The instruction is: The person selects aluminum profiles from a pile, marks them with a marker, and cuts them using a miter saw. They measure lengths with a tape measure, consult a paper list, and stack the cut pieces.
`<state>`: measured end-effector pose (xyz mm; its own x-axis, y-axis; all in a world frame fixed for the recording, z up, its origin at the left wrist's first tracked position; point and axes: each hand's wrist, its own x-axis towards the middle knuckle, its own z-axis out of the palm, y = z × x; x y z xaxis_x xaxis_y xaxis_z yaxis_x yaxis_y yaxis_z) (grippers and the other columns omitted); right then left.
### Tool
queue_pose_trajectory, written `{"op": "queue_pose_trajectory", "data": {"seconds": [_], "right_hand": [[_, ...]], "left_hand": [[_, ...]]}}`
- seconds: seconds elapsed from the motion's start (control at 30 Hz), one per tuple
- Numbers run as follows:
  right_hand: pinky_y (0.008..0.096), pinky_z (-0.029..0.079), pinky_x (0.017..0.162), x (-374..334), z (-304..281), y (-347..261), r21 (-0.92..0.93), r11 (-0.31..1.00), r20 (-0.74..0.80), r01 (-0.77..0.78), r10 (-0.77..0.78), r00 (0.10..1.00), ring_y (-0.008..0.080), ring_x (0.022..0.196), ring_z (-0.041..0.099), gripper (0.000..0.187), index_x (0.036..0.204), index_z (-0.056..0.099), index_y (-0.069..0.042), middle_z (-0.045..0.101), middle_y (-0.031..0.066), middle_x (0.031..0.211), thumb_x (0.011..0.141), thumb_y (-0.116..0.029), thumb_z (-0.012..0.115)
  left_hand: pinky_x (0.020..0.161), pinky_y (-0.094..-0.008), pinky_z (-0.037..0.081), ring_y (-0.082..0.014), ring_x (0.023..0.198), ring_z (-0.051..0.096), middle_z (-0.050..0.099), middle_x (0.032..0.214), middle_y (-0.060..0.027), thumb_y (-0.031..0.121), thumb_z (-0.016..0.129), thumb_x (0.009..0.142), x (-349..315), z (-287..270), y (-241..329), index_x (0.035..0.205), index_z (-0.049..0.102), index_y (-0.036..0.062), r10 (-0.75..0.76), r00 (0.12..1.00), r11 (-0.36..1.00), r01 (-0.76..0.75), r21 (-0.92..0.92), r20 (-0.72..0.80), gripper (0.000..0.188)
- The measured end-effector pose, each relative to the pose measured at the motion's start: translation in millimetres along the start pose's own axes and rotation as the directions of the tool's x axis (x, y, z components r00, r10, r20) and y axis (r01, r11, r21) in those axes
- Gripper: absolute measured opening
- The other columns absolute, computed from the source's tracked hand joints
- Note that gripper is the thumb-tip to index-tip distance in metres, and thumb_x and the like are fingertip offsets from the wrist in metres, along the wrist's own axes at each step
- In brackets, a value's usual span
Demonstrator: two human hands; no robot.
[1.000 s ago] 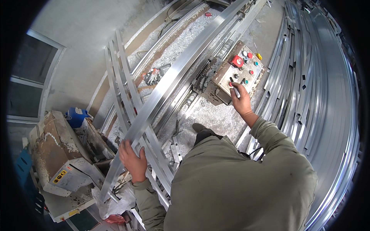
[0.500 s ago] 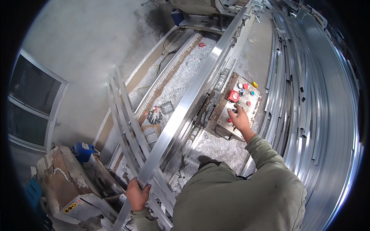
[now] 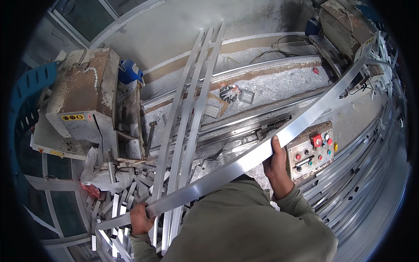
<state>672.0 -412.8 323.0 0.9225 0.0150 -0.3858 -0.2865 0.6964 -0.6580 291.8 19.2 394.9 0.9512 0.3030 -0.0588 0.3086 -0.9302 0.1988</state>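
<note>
A long silvery aluminium bar [image 3: 248, 161] slants across in front of me, from the lower left up to the far right. My left hand [image 3: 142, 219] is closed around it near its lower left end. Farther along, my right hand [image 3: 278, 167] also grips the bar, its thumb lying over the upper face and its other fingers largely hidden. Just right of this hand stands a worn control box [image 3: 309, 139] with red, green and black buttons and a red emergency-stop button.
Three aluminium bars [image 3: 204, 94] lean across the machine bed. A rusty saw housing [image 3: 83, 83] stands at left, another [image 3: 347, 28] at far right. Offcuts [image 3: 115, 209] cover the floor lower left. Stacked long profiles [image 3: 364, 179] lie at right. Gloves [image 3: 228, 93] rest on the bed.
My right hand has left the control box and taken hold of the bar. The bar now lies more crosswise, passing over the box's near side. My view has turned to the left.
</note>
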Motion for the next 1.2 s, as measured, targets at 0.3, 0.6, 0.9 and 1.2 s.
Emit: {"op": "queue_pose_trajectory", "data": {"seconds": [0.3,0.6,0.9,1.2], "right_hand": [[0.0454,0.058,0.09,40,61,106,-0.469,0.805,0.106,-0.363,0.459,0.882,0.0238,0.111,0.066,0.053,0.135,0.056,-0.007,0.066,0.0062,0.12,0.1,-0.043,0.075],[0.0457,0.057,0.088,146,117,253,-0.651,0.626,0.043,-0.429,0.595,0.802,0.0215,0.103,0.071,0.048,0.131,0.063,-0.011,0.073,0.0044,0.115,0.099,-0.045,0.075],[0.0416,0.058,0.084,276,143,363,-0.722,0.585,0.039,-0.369,0.567,0.823,0.0222,0.097,0.071,0.058,0.132,0.063,-0.004,0.073,0.0057,0.112,0.098,-0.05,0.075],[0.0346,0.049,0.064,331,120,424,-0.96,0.243,0.004,-0.14,0.512,0.859,0.0169,0.075,0.06,0.079,0.123,0.066,0.006,0.067,0.0073,0.091,0.094,-0.066,0.072]], "left_hand": [[0.078,-0.0542,0.056,-0.0452,0.087,0.068,0.068,0.099,-0.0216,0.019,0.091,0.064,-158,61,12,0.116,0.064,-0.0023,-0.334,0.942,0.925,0.336,-0.177,0.046,0.062],[0.079,-0.0555,0.055,-0.0443,0.092,0.069,0.07,0.106,-0.0218,0.021,0.095,0.065,-152,178,31,0.124,0.061,-0.0017,-0.602,0.781,0.724,0.621,-0.3,0.164,0.071],[0.106,-0.0553,0.043,-0.0414,0.118,0.064,0.069,0.121,-0.0193,0.027,0.093,0.07,-30,269,-2,0.133,0.058,0.0012,-0.651,0.75,0.727,0.661,-0.186,0.118,0.076],[0.113,-0.0577,0.04,-0.0451,0.131,0.055,0.061,0.136,-0.0215,0.02,0.087,0.079,50,332,-38,0.138,0.05,0.0035,-0.763,0.584,0.604,0.797,-0.016,0.278,0.072]]}}
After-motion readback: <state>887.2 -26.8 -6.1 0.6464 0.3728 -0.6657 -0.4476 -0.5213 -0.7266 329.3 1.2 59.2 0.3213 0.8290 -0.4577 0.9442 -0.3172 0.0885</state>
